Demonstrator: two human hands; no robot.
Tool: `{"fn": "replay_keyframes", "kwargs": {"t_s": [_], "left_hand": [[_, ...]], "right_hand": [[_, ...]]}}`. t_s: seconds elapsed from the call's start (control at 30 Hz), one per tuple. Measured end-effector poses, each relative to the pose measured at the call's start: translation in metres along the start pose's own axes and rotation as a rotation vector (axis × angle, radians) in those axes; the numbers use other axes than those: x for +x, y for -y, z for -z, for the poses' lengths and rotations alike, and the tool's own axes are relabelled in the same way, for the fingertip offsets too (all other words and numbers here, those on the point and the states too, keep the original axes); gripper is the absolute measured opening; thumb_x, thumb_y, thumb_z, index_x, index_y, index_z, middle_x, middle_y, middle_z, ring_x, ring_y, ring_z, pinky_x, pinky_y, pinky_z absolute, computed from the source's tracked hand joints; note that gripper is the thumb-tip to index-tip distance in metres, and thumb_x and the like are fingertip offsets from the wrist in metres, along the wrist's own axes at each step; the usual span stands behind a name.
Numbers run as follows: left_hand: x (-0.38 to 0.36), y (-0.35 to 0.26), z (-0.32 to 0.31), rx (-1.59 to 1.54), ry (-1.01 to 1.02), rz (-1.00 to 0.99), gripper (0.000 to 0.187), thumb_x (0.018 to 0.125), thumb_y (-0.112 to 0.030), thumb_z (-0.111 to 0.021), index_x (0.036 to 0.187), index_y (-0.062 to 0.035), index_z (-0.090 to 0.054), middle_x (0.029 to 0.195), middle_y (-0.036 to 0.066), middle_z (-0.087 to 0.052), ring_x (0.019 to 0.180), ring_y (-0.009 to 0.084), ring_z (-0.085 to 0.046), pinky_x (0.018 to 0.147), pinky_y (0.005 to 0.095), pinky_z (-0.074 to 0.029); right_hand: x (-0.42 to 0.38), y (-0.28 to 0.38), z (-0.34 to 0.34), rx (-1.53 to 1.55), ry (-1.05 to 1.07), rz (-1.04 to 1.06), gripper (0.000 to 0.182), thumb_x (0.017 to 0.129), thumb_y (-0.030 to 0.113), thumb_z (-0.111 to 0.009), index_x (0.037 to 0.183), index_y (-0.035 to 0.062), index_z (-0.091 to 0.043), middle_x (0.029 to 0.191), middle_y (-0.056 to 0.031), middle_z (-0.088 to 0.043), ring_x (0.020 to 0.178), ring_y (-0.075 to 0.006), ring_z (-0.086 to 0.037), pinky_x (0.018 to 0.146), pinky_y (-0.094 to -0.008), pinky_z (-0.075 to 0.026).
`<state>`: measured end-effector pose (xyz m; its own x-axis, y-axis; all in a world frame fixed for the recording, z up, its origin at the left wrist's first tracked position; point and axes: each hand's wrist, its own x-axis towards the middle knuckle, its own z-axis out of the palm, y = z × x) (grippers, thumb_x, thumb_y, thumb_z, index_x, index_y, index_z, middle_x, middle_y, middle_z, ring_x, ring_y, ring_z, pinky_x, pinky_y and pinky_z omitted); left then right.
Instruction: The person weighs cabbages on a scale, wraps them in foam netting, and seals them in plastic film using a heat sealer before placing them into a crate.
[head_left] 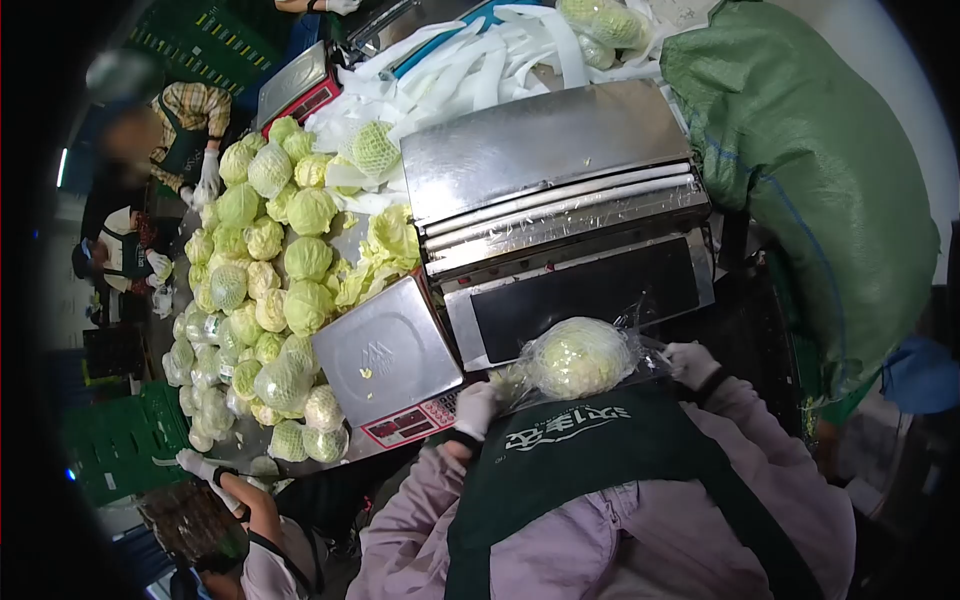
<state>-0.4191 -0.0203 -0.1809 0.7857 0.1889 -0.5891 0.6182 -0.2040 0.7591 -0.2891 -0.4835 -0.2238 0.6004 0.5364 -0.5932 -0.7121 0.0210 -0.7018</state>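
A head of cabbage (583, 357) in clear plastic film lies in front of my green apron (570, 440), at the near edge of the wrapping machine (590, 290). My left hand (478, 408), in a white glove, is closed on the film's left end, beside the scale. My right hand (692, 365), also gloved, grips the right end of the plastic film (652, 356). The film is drawn out sideways between both hands, with the cabbage in the middle. My fingertips are small and partly hidden.
A scale (385, 350) stands left of the machine, beside a large pile of cabbages (310, 260), several in foam nets. White foam nets (480, 60) lie behind. A big green sack (810, 170) bulges at the right. Co-workers (190, 130) stand along the left, near green crates (115, 445).
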Motion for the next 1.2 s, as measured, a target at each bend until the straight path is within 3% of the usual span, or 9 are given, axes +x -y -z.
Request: {"fn": "replay_keyframes", "kwargs": {"t_s": [0.1, 0.2, 0.27, 0.57, 0.77, 0.8, 0.83, 1.03, 1.2], "left_hand": [[0.027, 0.001, -0.051, 0.383, 0.215, -0.274, 0.016, 0.086, -0.011, -0.054, 0.082, -0.0045, -0.068, 0.077, 0.013, -0.067, 0.069, 0.0261, -0.063, 0.065, 0.0340, -0.050], [0.070, 0.002, -0.103, 0.707, 0.425, -0.455, 0.026, 0.095, -0.015, -0.046, 0.091, -0.0031, -0.068, 0.084, 0.007, -0.069, 0.076, 0.0240, -0.064, 0.072, 0.0322, -0.051], [0.062, -0.022, -0.119, -0.967, 0.602, 0.429, 0.027, 0.097, -0.016, -0.046, 0.094, -0.0020, -0.068, 0.096, 0.006, -0.068, 0.089, 0.0212, -0.064, 0.080, 0.0335, -0.052], [0.024, -0.196, -0.085, -0.334, 0.870, -0.682, 0.021, 0.094, -0.015, -0.049, 0.111, -0.0036, -0.051, 0.102, 0.003, -0.055, 0.095, 0.0109, -0.052, 0.085, 0.0293, -0.044], [-0.010, -0.268, -0.089, -0.713, 1.369, -0.083, 0.010, 0.090, -0.007, -0.052, 0.098, -0.0080, -0.047, 0.091, -0.001, -0.048, 0.081, 0.0054, -0.048, 0.073, 0.0212, -0.041], [-0.022, -0.286, -0.082, -0.694, 1.356, 0.006, 0.005, 0.090, -0.009, -0.053, 0.094, -0.0073, -0.050, 0.089, -0.001, -0.046, 0.079, 0.0038, -0.046, 0.071, 0.0186, -0.040], [-0.002, -0.259, -0.102, -0.382, 1.081, -0.989, 0.005, 0.091, -0.010, -0.054, 0.090, -0.0051, -0.053, 0.086, -0.002, -0.050, 0.076, 0.0020, -0.046, 0.070, 0.0173, -0.039], [0.033, -0.204, -0.114, -0.533, 1.043, 0.289, 0.022, 0.094, -0.025, -0.052, 0.103, -0.0056, -0.056, 0.097, 0.002, -0.056, 0.084, 0.0080, -0.053, 0.078, 0.0247, -0.043], [0.043, -0.240, -0.049, -0.609, 0.623, 0.002, 0.038, 0.096, -0.038, -0.049, 0.117, -0.0065, -0.057, 0.109, 0.006, -0.060, 0.094, 0.0131, -0.057, 0.087, 0.0312, -0.046]], "right_hand": [[0.056, -0.078, -0.008, -0.848, 0.231, 0.010, 0.020, 0.093, 0.009, -0.043, 0.093, -0.0022, -0.060, 0.084, -0.0080, -0.061, 0.078, -0.0194, -0.062, 0.069, -0.0353, -0.051], [0.059, 0.048, -0.157, 0.251, -0.323, -0.524, 0.019, 0.093, 0.010, -0.044, 0.091, -0.0014, -0.059, 0.084, -0.0077, -0.061, 0.078, -0.0207, -0.060, 0.069, -0.0361, -0.050], [0.064, 0.047, -0.172, -0.010, -0.157, -0.331, 0.019, 0.093, 0.010, -0.044, 0.090, -0.0012, -0.059, 0.082, -0.0074, -0.060, 0.075, -0.0200, -0.059, 0.067, -0.0349, -0.048], [-0.008, 0.176, -0.215, -1.138, -0.508, 1.064, 0.022, 0.097, 0.014, -0.045, 0.085, 0.0000, -0.057, 0.074, -0.0064, -0.056, 0.062, -0.0169, -0.052, 0.057, -0.0293, -0.042], [-0.033, 0.284, -0.238, -0.500, -0.231, 1.493, 0.026, 0.096, 0.024, -0.052, 0.083, 0.0032, -0.060, 0.064, -0.0052, -0.052, 0.050, -0.0102, -0.041, 0.046, -0.0259, -0.031], [-0.040, 0.310, -0.247, -0.735, 0.097, 1.430, 0.019, 0.093, 0.020, -0.055, 0.084, 0.0044, -0.061, 0.068, -0.0075, -0.058, 0.049, -0.0170, -0.048, 0.044, -0.0302, -0.036], [-0.038, 0.320, -0.263, -0.937, 0.228, 1.401, 0.025, 0.091, 0.024, -0.057, 0.077, 0.0060, -0.064, 0.059, -0.0059, -0.049, 0.046, -0.0194, -0.044, 0.041, -0.0322, -0.030], [-0.003, 0.276, -0.311, -0.855, 1.188, 0.086, 0.021, 0.091, 0.024, -0.060, 0.095, 0.0033, -0.063, 0.085, -0.0023, -0.065, 0.077, -0.0110, -0.060, 0.067, -0.0312, -0.047], [0.038, 0.205, -0.261, -0.284, 1.323, -0.454, 0.054, 0.091, 0.048, -0.054, 0.120, 0.0017, -0.055, 0.116, -0.0106, -0.060, 0.109, -0.0175, -0.055, 0.097, -0.0324, -0.042]]}}
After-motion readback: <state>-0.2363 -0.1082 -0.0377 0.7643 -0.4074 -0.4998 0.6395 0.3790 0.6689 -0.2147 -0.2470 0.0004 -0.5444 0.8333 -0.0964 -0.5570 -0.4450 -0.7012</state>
